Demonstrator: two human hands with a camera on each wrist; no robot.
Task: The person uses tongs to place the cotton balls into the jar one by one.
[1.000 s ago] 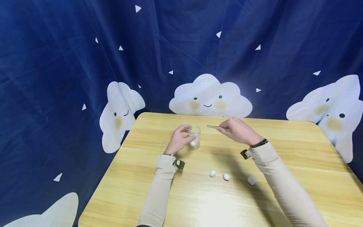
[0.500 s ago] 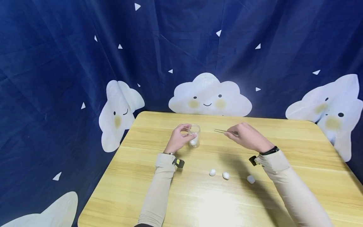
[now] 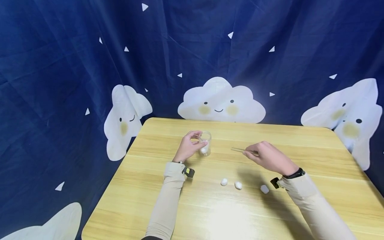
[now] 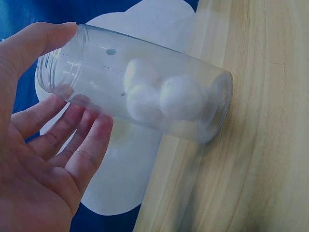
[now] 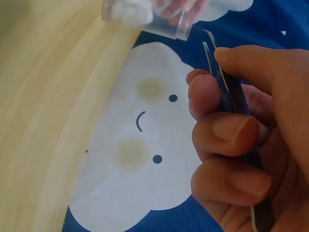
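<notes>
Near the table's far side, my left hand [image 3: 187, 146] grips a clear, lidless jar [image 4: 101, 67] close to its mouth, thumb on one side and fingers on the other. White cotton balls [image 4: 183, 99] lie at the jar's bottom, seen through its wall. To the right, my right hand [image 3: 271, 158] holds metal tweezers [image 5: 235, 96] between thumb and curled fingers. Nothing sits between the tweezers' slightly parted tips, which point left toward the jar. Nearer the front, three loose cotton balls lie in a row: a left one [image 3: 224, 182], a middle one [image 3: 238, 185] and a right one [image 3: 264, 189].
All of this is on a light wood-grain table [image 3: 144, 206] with rounded corners. Behind it hangs a dark blue curtain [image 3: 207, 40] printed with white clouds and small triangles. A bright glare patch shows on the tabletop toward the front.
My right hand has moved right and toward the front with the tweezers, away from the jar. My left hand and the jar have stayed in place.
</notes>
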